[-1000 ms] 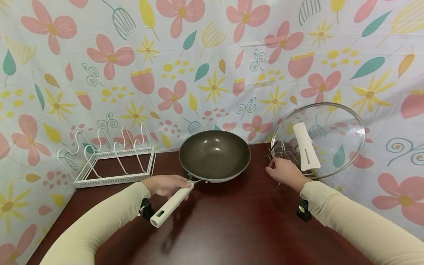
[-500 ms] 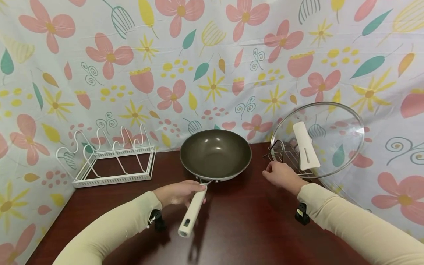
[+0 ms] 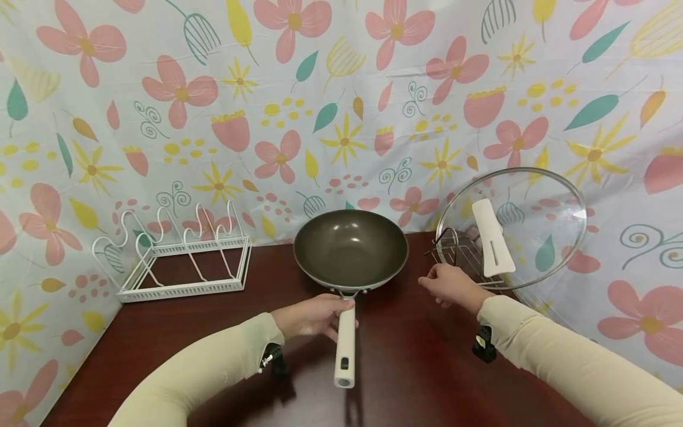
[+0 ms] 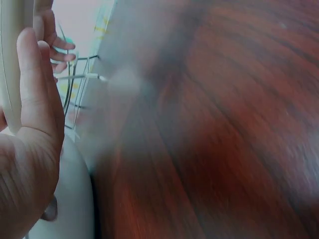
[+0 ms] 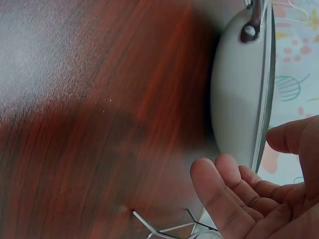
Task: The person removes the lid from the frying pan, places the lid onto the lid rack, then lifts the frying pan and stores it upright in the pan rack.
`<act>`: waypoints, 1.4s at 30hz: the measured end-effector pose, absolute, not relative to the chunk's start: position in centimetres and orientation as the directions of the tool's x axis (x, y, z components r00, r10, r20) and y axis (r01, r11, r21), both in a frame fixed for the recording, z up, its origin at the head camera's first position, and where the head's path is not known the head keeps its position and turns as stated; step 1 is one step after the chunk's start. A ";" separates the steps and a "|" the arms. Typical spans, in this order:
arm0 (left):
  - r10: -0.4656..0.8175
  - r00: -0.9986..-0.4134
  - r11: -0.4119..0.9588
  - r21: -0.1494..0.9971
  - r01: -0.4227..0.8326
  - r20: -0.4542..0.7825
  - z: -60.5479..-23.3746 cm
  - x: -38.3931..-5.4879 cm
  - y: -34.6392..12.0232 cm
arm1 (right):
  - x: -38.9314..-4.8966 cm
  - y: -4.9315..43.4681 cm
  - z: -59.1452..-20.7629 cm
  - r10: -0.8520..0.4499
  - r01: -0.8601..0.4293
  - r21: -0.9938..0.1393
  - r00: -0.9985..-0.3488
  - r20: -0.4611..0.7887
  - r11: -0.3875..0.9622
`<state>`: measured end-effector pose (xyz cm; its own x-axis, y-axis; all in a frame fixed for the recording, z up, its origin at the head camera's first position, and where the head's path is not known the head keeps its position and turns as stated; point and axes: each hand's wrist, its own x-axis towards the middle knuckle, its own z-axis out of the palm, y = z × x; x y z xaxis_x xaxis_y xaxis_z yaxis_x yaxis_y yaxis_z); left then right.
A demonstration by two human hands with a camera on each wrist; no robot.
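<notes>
Backdrop (image 3: pixel 347 127), flower-printed, behind a dark red-brown tabletop (image 3: pixel 408 370). One deep pan (image 3: pixel 351 249), upright on the tabletop between white rack (image 3: pixel 184 289) and wire rack (image 3: pixel 456 244). Left hand (image 3: pixel 312 314): pinches the handle (image 3: pixel 346 353) near the pan. Right hand (image 3: pixel 450 286): fingers loosely bent, nothing held, near the wire rack. Done, by judgement: handle brought round towards the person. Outstanding: grip not yet released; glass lid (image 3: pixel 493 238) apart, upright at the wire rack. Changed since a second ago: handle swung from lower left to nearly straight, pan slightly rightward.
</notes>
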<state>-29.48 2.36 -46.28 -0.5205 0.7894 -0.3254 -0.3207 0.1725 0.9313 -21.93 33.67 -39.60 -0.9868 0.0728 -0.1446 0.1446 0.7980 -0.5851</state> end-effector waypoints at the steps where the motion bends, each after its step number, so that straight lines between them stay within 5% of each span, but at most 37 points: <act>1: 0.788 -0.524 0.165 0.931 -0.326 -0.324 -46.3 -29.3 2.7 | -22.0 33.6 -39.7 0.076 0.154 -0.592 -0.985 -0.156 0.791; 21: 0.747 -0.572 -0.020 0.850 -0.527 -0.337 -48.4 -29.2 7.7 | -21.5 33.0 -40.7 0.111 0.209 -0.598 -0.974 -0.196 0.774; 29: 0.710 -0.621 -0.103 0.824 -0.557 -0.331 -49.7 -29.3 9.1 | -21.4 32.2 -41.0 0.060 0.287 -0.779 -0.950 -0.307 0.557; 42: 0.672 -0.669 -0.126 0.842 -0.525 -0.317 -49.7 -28.9 9.8 | -20.4 26.8 -41.3 -0.054 0.445 -0.815 -0.866 -0.497 0.371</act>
<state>-28.94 9.83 -49.70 -0.6692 0.6721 -0.3170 -0.5250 -0.1258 0.8417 -20.44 26.81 -41.33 -0.8660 -0.0544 -0.4971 0.4447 0.3707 -0.8153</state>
